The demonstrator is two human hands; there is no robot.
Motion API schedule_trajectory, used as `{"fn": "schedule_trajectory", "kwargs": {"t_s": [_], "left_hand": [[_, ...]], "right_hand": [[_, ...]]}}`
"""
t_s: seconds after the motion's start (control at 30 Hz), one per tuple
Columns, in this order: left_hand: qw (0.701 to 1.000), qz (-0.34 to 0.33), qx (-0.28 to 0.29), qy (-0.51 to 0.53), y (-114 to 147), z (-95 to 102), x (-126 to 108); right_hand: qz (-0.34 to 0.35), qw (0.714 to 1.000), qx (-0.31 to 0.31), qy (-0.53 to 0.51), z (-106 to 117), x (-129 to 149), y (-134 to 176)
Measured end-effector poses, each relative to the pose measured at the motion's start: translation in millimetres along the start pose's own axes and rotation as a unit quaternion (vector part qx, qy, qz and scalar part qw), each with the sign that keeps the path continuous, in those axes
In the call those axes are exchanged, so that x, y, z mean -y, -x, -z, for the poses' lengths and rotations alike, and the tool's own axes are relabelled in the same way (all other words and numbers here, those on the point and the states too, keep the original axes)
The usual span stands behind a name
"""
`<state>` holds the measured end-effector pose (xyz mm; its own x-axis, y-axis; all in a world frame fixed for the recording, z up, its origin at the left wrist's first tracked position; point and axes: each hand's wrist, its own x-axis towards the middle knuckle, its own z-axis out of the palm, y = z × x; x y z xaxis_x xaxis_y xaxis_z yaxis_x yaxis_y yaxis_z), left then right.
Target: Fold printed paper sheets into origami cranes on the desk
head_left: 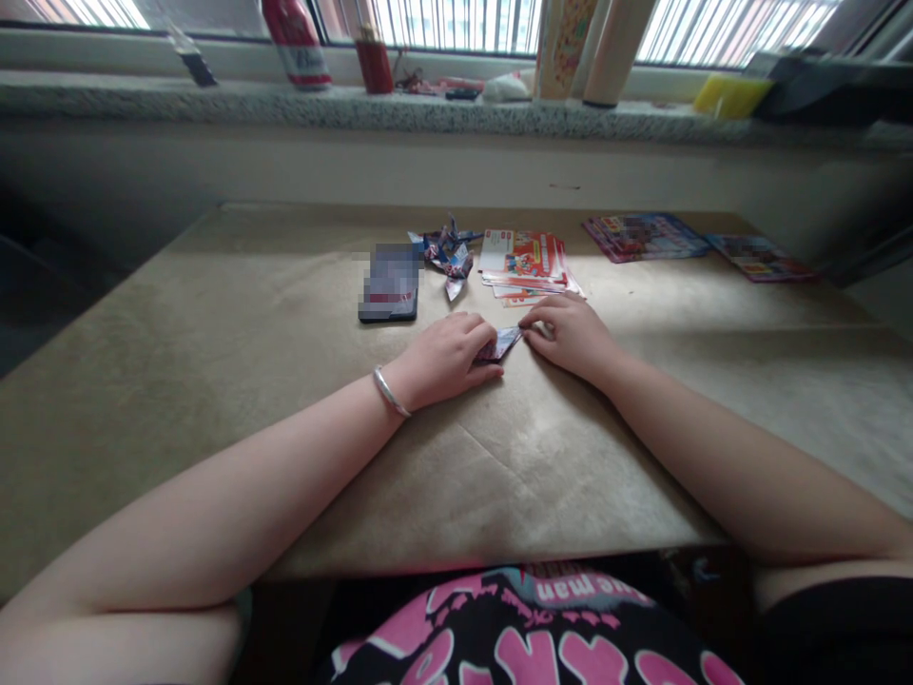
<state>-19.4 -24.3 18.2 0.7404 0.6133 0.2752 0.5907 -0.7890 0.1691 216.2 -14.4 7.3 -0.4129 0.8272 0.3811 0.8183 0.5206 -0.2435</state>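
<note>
A small folded piece of printed paper [507, 341] lies low on the table between my two hands. My left hand [453, 354], with a silver bangle at the wrist, is curled over its left part, and the fingers hide much of it. From the other side, my right hand [571, 335] pinches the paper's upper right corner between thumb and fingertips. Just beyond my hands is a loose stack of red and white printed sheets [524, 262]. Left of that stack are crumpled or folded blue and white printed papers [449, 255].
A dark flat rectangular object [389, 285], partly blurred, lies left of the papers. Colourful printed sheets [646, 236] and another such pile [760, 257] rest at the back right. On the windowsill [428, 112] stand a red can [298, 43], a red container [374, 62] and a yellow item [731, 95].
</note>
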Motion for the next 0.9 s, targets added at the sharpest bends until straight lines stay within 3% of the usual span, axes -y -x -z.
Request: {"fn": "schedule_trajectory", "kwargs": {"t_s": [0.2,0.9], "left_hand": [[0.999,-0.018,-0.026,-0.044,0.5,0.6,-0.6],[0.996,0.016,-0.085,0.031,0.9,-5.3,6.8]], "right_hand": [[-0.002,1.0,-0.006,-0.022,-3.7,2.7,-0.8],[-0.021,0.997,0.012,-0.077,-2.3,7.8,0.1]]}}
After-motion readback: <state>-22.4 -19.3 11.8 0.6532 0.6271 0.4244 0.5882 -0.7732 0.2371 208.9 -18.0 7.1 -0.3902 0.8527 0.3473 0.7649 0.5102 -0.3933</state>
